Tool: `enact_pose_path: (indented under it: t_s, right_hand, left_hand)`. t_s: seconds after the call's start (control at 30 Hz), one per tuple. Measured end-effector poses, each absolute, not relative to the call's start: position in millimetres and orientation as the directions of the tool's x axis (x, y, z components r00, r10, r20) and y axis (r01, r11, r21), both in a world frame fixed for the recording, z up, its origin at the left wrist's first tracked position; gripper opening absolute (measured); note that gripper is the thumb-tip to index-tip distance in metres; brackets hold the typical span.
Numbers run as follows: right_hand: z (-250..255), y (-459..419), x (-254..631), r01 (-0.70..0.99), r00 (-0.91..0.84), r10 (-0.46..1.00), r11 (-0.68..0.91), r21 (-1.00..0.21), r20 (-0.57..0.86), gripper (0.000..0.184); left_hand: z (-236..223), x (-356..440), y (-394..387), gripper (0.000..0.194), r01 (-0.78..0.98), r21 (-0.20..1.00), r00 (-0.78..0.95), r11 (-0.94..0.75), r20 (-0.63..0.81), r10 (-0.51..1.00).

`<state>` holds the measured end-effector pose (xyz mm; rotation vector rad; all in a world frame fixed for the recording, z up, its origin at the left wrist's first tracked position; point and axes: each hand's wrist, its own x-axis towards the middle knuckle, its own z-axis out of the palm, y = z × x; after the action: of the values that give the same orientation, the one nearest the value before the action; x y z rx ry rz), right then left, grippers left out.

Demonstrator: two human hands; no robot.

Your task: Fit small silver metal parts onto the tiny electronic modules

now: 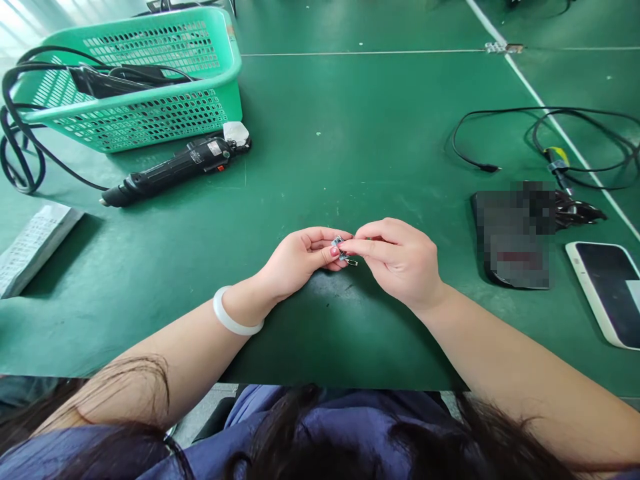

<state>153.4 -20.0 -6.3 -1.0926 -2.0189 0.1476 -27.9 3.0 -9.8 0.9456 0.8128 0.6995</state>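
Note:
Just above the green tabletop, my left hand pinches a small circuit board between thumb and fingers. A metal connector sticks out below the fingertips on its right side. From the right, my right hand is closed, with thumb and index fingertips pressed against the same little board. Most of the board is hidden by the fingers, so its full shape cannot be made out. A white bangle circles my left wrist.
At the upper left stands a green perforated basket with black cables inside, beside a black electric screwdriver. A pale block lies far left. On the right are a black cable, a blurred dark object and a phone.

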Motion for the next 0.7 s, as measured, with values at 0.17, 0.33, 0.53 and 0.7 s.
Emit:
enact_pose_path:
  t_s: [0.17, 0.33, 0.53, 0.7]
  right_hand:
    - [-7.2, -19.0, 155.0, 0.630, -0.217, 0.796, 0.556, -0.543, 0.564, 0.029]
    - [-12.7, -14.7, 157.5, 0.733, -0.171, 0.913, 0.369, -0.571, 0.371, 0.011]
    - [-16.8, -9.5, 157.1, 0.799, -0.233, 0.965, 0.259, -0.543, 0.119, 0.011]
    - [-11.2, -13.4, 154.5, 0.722, -0.133, 0.948, 0.292, -0.628, 0.288, 0.011]
  left_hand:
    - [-12.7, -29.6, 4.3, 0.025, -0.229, 0.862, 0.528, 0.453, -0.281, 0.802]
    - [-10.0, -29.2, 5.9, 0.019, -0.338, 0.803, 0.413, 0.490, -0.341, 0.845]
    - [-10.3, -26.5, 4.3, 0.020, -0.331, 0.833, 0.336, 0.442, -0.334, 0.881]
    - [-11.7, -24.5, 1.0, 0.031, -0.289, 0.881, 0.310, 0.376, -0.285, 0.907]
